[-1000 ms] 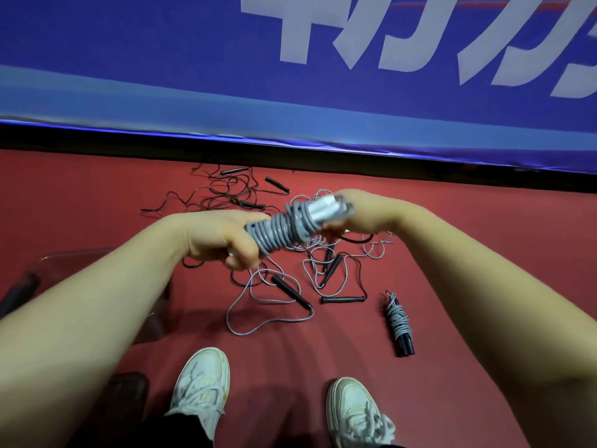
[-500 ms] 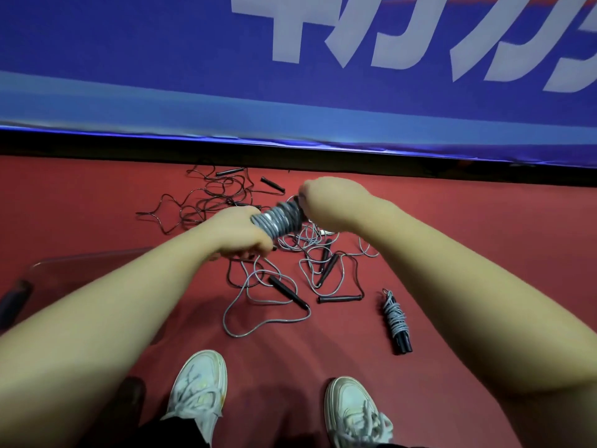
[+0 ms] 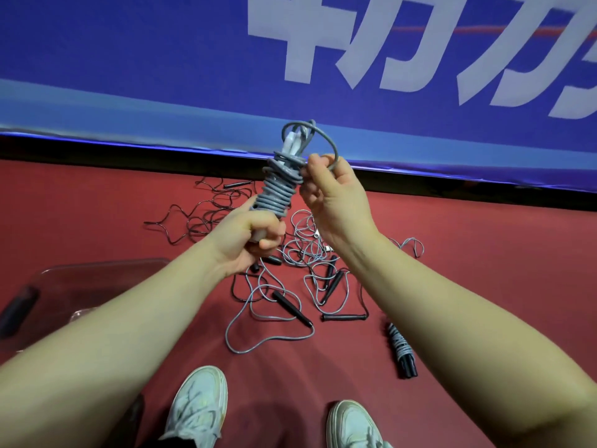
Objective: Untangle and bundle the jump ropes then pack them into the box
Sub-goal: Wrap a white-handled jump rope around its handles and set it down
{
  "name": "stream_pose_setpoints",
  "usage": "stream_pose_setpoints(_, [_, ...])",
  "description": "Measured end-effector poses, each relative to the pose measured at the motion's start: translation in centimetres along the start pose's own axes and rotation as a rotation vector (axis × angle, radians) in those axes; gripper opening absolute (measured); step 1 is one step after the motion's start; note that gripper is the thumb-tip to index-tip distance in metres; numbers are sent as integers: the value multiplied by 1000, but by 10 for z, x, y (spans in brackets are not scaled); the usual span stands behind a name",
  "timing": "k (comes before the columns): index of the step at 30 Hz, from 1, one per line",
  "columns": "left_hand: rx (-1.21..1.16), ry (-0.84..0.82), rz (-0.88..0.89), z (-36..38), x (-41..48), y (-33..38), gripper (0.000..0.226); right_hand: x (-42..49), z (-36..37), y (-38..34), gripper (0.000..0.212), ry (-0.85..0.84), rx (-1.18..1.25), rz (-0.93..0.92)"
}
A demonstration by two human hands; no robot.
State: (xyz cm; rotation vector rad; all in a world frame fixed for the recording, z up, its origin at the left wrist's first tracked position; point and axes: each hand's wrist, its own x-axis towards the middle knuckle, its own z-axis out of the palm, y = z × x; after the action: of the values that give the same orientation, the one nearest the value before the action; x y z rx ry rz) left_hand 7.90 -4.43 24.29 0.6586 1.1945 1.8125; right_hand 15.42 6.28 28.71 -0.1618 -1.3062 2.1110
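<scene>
A grey jump rope bundle [image 3: 277, 192], coiled round its white handles, stands nearly upright in front of me. My left hand [image 3: 255, 236] grips its lower end. My right hand [image 3: 326, 189] pinches the rope's free loop at the bundle's top. Below on the red floor lies a tangle of grey ropes with black handles [image 3: 300, 286], and a thin black rope tangle [image 3: 206, 208] lies farther back. One finished grey-and-black bundle [image 3: 402, 350] lies at the right. A clear plastic box [image 3: 80, 286] sits at the left, partly hidden by my left forearm.
A blue banner wall [image 3: 161, 76] with white lettering closes off the far side above a black base strip. My two white shoes [image 3: 197, 405] stand at the near edge of the red floor [image 3: 484, 253].
The bundle swung from lying sideways between my hands to nearly upright and rose higher. My right hand left the bundle's end and now pinches the free loop at its top.
</scene>
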Motion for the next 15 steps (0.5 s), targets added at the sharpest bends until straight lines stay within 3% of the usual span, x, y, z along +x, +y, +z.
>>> stream_pose_setpoints(2, [-26,-41,16,0,-2,3,53,2,5,-2,20,-52,240,102])
stream_pose_setpoints(4, [-36,-49,3,3,-4,6,53,4,2,-5,23,-129,255,70])
stream_pose_setpoints(6, [-32,-26,-34,5,-5,10,53,6,-6,-13,29,-223,-36,-116])
stream_pose_setpoints(8, [-26,9,-82,7,-6,14,41,9,-13,-25,36,-247,-590,-396])
stream_pose_setpoints(10, [-44,23,-118,10,-6,17,28,11,-16,-33,45,-285,-978,-637])
stream_pose_setpoints(13, [-68,1,-143,14,-8,24,24,7,-9,-42,54,-370,-1143,-719])
stream_pose_setpoints(15, [-57,13,-165,15,-10,25,28,4,-2,-45,50,-363,-1289,-825])
